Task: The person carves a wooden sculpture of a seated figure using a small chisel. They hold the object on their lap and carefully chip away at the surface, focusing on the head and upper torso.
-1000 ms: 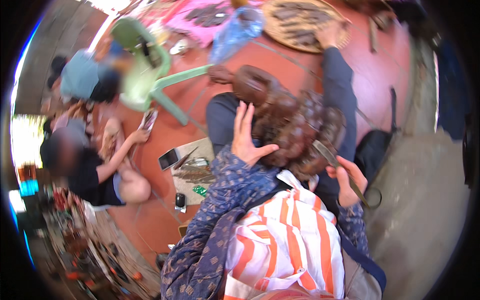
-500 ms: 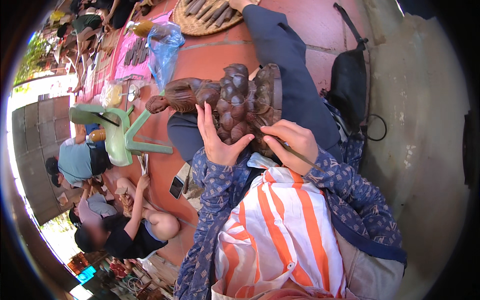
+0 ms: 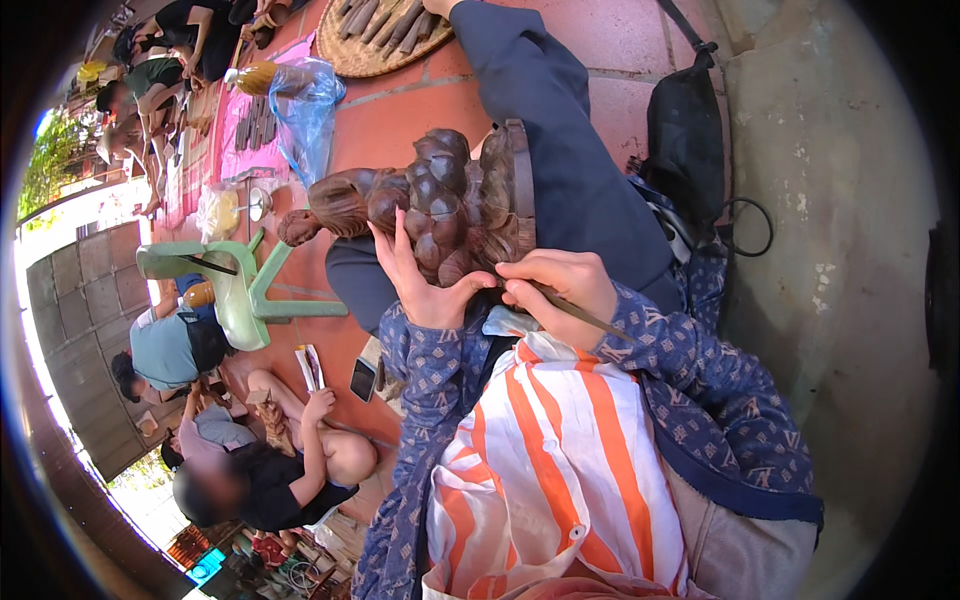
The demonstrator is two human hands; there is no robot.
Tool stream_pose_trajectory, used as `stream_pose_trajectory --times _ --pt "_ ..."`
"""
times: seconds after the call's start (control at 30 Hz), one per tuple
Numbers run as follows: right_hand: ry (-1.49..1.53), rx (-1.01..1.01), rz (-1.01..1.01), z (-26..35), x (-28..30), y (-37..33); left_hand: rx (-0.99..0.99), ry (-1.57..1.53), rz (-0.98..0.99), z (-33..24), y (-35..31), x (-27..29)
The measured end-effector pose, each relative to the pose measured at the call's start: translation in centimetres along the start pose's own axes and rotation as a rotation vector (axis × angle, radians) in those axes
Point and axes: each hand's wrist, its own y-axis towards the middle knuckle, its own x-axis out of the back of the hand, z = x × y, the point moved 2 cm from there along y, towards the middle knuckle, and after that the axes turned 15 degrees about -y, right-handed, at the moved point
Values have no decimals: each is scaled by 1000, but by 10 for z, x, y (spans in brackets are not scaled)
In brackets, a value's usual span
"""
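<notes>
jacket [image 3: 720,390]: blue, pale repeating print | shirt [image 3: 515,425]: white, orange-striped (pale buttons [image 3: 577,532]) | trousers [image 3: 545,90]: dark, plain

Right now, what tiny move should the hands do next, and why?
Maybe slide the left thumb back a little. It reaches close to the front end of the long, thin, dull-brown tool in the right fingers, while the other left fingers lie against the dark-brown, carved figure.

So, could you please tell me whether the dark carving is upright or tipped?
Tipped: the dark carving lies lengthwise across the person's legs, with its head end pointing left and its base right.
</notes>
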Motion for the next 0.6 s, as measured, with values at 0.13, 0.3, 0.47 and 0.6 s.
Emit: stream_pose_trajectory --times 0.13,0.3,0.47,0.6 --pt "-20 9 32 6 12 -10 18 -7 7 1 -1 2" --pt "-214 29 -52 3 1 0 31 -3 -1 1 -1 1" --pt "-184 46 -65 3 -4 4 29 -22 -14 1 1 0" --pt "-12 -6 20 14 8 -5 20 -25 -8 1 0 3"
